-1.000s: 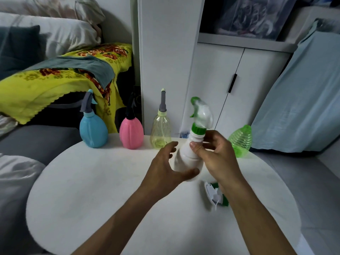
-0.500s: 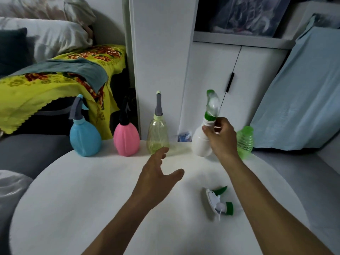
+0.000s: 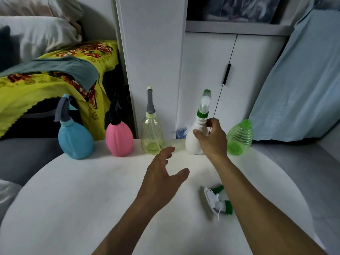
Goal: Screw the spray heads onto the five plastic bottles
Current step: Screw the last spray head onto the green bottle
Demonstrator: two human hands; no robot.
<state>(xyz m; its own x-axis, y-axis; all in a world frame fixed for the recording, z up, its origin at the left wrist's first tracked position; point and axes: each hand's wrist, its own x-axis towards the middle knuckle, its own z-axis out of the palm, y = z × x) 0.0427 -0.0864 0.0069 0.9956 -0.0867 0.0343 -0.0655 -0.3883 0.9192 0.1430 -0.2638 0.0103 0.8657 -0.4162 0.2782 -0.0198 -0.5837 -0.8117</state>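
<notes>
Standing at the far edge of the bench, the white bottle is gripped by the right hand; the left hand is spread, empty. Four bottles are capped; the green bottle and loose head are left.

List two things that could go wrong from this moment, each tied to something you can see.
The green bottle stands right beside the right hand gripping the white bottle; pulling away carelessly might topple it. The loose spray head lies beside the right forearm, which could sweep it away.
</notes>
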